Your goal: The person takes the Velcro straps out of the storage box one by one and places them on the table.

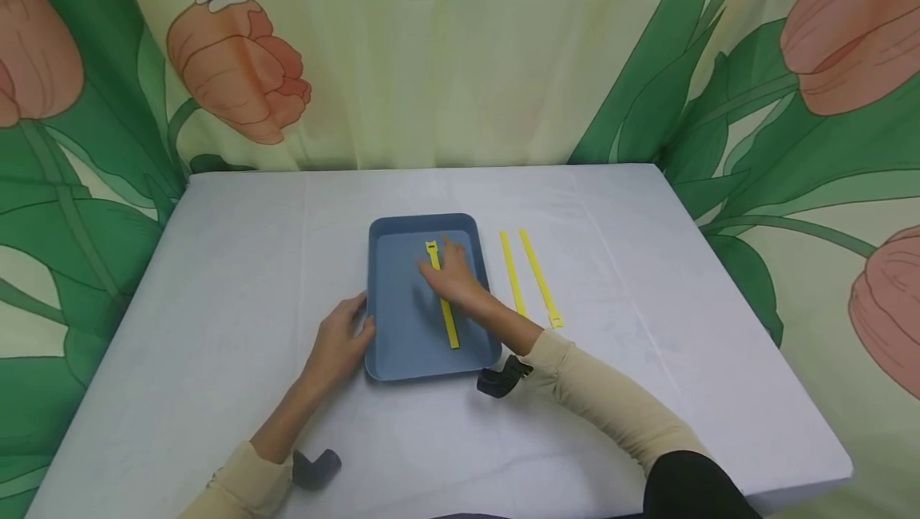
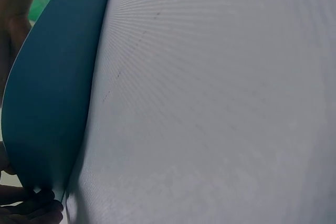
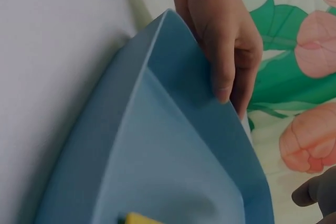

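Observation:
A blue-grey tray lies on the white-covered table. One yellow cable strap with a slotted head rests lengthwise inside it; its lower end shows in the right wrist view. My left hand holds the tray's left wall, thumb on the inner side and fingers outside, as the right wrist view shows of the hand. Over the tray, my right hand is beside the strap's upper part with fingers extended, gripping nothing. Its fingertip appears at the right wrist view's lower right.
To the tray's right, two more yellow straps lie side by side on the table, one partly hidden by my right forearm. Black wrist mounts project from both sleeves. A flower-printed curtain hangs behind the table.

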Motion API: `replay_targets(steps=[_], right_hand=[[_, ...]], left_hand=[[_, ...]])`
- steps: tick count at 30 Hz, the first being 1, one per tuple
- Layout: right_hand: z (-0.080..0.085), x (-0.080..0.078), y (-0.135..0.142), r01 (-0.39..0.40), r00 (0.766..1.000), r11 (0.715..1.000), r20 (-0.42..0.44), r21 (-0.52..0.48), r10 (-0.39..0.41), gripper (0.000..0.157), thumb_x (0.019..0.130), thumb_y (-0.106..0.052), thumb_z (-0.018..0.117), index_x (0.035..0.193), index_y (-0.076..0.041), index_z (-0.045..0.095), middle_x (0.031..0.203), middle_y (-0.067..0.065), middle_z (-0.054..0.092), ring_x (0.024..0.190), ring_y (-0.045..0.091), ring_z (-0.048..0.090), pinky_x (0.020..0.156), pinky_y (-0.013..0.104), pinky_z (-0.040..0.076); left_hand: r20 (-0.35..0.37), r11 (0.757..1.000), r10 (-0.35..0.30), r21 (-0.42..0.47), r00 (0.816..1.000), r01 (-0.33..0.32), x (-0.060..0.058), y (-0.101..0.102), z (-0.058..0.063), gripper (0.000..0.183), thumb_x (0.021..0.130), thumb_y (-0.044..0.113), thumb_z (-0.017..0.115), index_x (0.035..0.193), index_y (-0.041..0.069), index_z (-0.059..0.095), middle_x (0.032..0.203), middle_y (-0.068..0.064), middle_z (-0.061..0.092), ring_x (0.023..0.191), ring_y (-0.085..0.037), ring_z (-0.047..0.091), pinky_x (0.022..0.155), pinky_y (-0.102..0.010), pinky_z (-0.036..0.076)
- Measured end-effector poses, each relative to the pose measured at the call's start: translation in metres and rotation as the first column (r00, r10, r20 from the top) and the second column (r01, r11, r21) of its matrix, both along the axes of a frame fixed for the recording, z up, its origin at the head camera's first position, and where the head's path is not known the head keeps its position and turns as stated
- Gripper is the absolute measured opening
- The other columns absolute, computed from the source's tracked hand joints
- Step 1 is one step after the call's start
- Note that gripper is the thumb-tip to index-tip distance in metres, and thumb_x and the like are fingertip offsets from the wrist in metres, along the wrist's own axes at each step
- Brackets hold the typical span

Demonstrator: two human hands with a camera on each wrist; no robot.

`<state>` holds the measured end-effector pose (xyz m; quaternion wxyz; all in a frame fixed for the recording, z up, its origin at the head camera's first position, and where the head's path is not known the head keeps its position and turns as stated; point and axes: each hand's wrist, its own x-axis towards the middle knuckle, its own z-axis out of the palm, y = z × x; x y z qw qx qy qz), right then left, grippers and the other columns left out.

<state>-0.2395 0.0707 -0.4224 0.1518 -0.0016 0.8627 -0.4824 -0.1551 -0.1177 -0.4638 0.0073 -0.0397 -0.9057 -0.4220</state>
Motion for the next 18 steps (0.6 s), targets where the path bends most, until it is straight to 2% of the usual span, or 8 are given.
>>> replay_targets(steps=[4,10,15,18], right_hand=[[0.000,0.004,0.009,-0.016,1.000,0.999,0.014,0.046,0.015,0.076,0.094,-0.033,0.051,0.150,-0.004,0.009,0.155,0.020,0.006,0.141,0.030,0.007,0.114,0.046,0.016],[0.002,0.010,0.010,-0.045,0.999,0.999,0.018,0.032,0.044,0.075,0.094,-0.031,0.052,0.150,-0.004,0.010,0.155,0.017,0.010,0.141,0.027,0.010,0.114,0.045,0.017],[0.002,0.013,0.009,-0.079,0.997,0.997,-0.013,-0.009,0.079,0.074,0.094,-0.027,0.054,0.149,0.000,0.013,0.153,0.019,0.014,0.140,0.027,0.014,0.113,0.042,0.020],[-0.001,0.013,0.012,-0.110,0.992,0.993,-0.057,0.036,0.112,0.072,0.093,-0.026,0.055,0.148,0.001,0.016,0.151,0.022,0.018,0.139,0.030,0.018,0.112,0.043,0.024]], left_hand=[[-0.016,1.000,-0.001,0.003,1.000,0.001,0.000,0.001,0.001,0.048,0.091,0.007,0.054,0.134,-0.009,0.041,0.128,-0.026,0.050,0.124,-0.038,0.044,0.103,-0.047,0.038],[-0.024,1.000,-0.008,0.009,1.000,0.008,-0.001,-0.001,0.001,0.048,0.091,0.006,0.053,0.134,-0.010,0.040,0.128,-0.027,0.049,0.125,-0.040,0.042,0.104,-0.048,0.037],[-0.008,1.000,-0.004,0.012,1.000,0.004,-0.001,-0.001,0.000,0.048,0.091,0.007,0.053,0.135,-0.010,0.040,0.130,-0.027,0.048,0.126,-0.039,0.041,0.105,-0.048,0.036],[0.004,1.000,-0.002,0.009,1.000,0.002,0.000,0.001,0.000,0.049,0.091,0.008,0.054,0.135,-0.009,0.040,0.130,-0.026,0.049,0.125,-0.038,0.042,0.104,-0.047,0.036]])
